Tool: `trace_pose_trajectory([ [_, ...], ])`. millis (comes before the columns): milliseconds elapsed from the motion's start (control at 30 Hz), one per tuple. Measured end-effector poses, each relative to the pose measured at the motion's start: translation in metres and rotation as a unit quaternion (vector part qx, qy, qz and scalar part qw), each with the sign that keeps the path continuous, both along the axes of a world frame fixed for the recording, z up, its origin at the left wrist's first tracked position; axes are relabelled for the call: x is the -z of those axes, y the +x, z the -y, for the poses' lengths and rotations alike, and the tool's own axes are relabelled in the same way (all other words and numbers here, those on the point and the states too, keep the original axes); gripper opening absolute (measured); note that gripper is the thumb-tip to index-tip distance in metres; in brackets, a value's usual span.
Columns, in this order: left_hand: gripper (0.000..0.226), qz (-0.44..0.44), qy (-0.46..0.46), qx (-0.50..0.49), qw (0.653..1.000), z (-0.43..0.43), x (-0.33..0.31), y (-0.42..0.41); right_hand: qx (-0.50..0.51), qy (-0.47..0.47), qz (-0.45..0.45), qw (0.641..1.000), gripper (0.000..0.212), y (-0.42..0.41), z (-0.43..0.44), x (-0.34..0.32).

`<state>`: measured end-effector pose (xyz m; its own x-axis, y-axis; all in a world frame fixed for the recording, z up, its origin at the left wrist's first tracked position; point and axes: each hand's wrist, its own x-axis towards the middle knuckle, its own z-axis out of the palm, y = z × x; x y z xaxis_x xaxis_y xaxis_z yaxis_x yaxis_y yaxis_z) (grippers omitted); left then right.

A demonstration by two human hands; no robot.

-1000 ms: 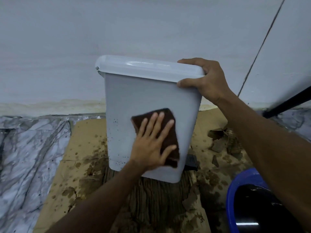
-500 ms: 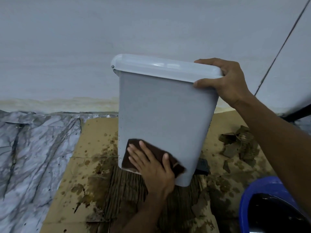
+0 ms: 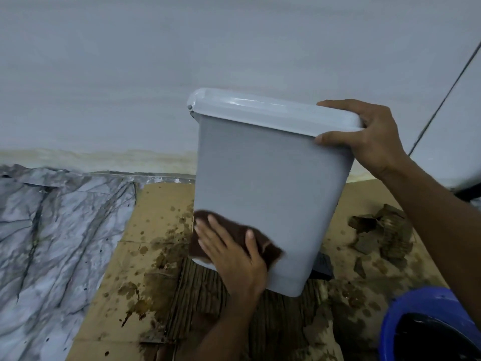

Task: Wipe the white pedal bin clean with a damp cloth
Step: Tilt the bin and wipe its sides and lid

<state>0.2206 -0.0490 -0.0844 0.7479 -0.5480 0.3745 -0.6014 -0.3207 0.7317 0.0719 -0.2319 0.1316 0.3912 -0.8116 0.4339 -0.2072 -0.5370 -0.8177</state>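
one bin rim (image 3: 335, 120) in right hand (image 3: 371, 138)

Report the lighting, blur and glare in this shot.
Head view: dim, flat, bluish light; the left hand and brown cloth are smeared by motion blur; the right hand gripping the white pedal bin looks sharper; pale glare streaks the lid.

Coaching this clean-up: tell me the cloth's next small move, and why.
Probably slide the brown cloth rightward along the bottom edge of the pedal bin: the left hand presses it flat at the lower left corner, the rest lies to its right, and the right hand grips the lid.
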Motion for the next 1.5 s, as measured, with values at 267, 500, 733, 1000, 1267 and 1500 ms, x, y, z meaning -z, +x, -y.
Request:
trace_pose_trajectory([
  [267, 0.078, 0.221, -0.024, 0.155, 0.962, 0.051, -0.073, 0.005, -0.001, -0.007, -0.003, 1.0, 0.058, -0.002, -0.001, -0.001],
  [500, 0.076, 0.033, -0.048, -0.019, 0.998, 0.023, -0.018, 0.027, -0.001, -0.011, -0.013, 1.0, 0.056, 0.0, -0.002, -0.003],
  [733, 0.082, -0.113, 0.004, -0.059, 0.992, -0.004, 0.014, -0.071, -0.004, -0.005, -0.001, 1.0, 0.06, -0.002, -0.002, -0.001],
  [1000, 0.08, 0.009, -0.053, -0.027, 0.998, 0.022, -0.01, 0.017, -0.002, -0.007, -0.006, 1.0, 0.062, 0.0, -0.007, -0.003],
  [1267, 0.085, -0.143, -0.002, -0.033, 0.989, -0.003, 0.002, -0.078, 0.0, -0.001, 0.003, 1.0, 0.062, -0.002, -0.009, -0.002],
  [1500, 0.082, 0.016, -0.046, -0.005, 0.999, 0.029, -0.027, 0.026, 0.011, 0.003, -0.01, 1.0, 0.055, 0.0, -0.009, -0.003],
])
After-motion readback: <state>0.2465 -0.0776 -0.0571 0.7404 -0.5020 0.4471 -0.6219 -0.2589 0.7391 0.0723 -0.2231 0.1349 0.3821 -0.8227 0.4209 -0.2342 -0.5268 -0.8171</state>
